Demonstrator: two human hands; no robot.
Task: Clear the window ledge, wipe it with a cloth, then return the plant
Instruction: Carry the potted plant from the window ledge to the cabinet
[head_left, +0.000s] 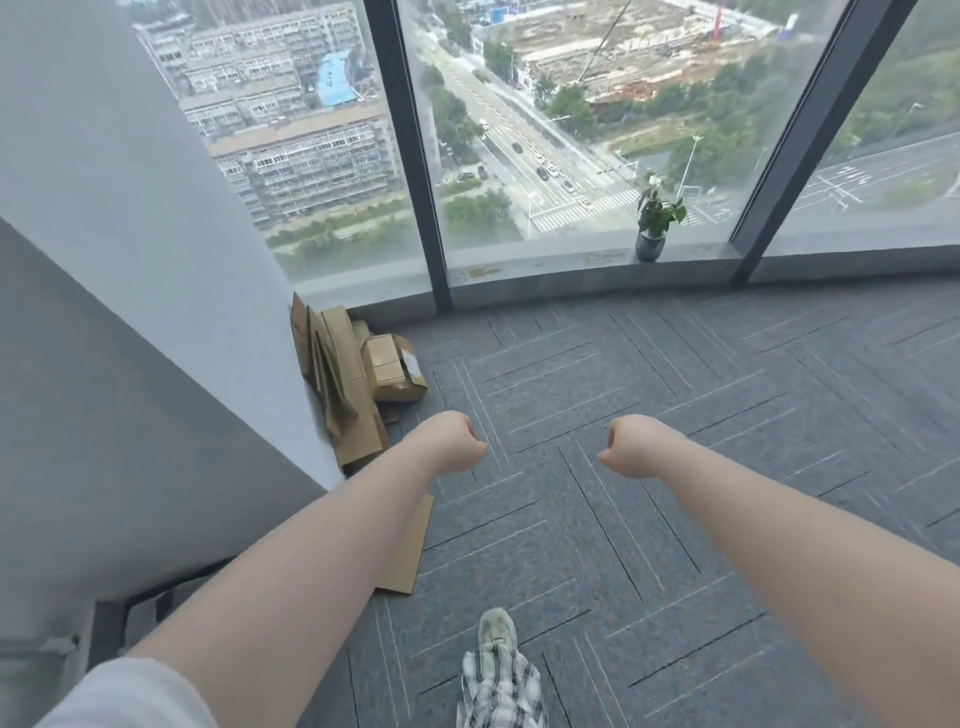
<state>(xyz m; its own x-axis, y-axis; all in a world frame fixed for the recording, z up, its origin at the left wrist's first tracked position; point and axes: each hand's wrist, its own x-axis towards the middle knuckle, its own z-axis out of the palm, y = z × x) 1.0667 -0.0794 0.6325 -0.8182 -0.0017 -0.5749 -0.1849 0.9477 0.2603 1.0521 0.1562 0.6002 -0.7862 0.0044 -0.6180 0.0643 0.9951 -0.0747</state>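
A small green plant (658, 210) in a dark round pot (650, 245) stands on the grey window ledge (545, 262), right of the middle, close to a dark window post. My left hand (457, 441) and my right hand (631, 447) are both stretched out over the carpet, curled into fists with nothing in them. They hang well short of the ledge, a good way nearer to me than the plant. No cloth is in view.
Flattened cardboard and a small box (363, 374) lean against the white wall at the left corner under the window. Grey patterned carpet (701, 415) runs up to the ledge. My shoe and checked trouser leg (498, 670) show at the bottom.
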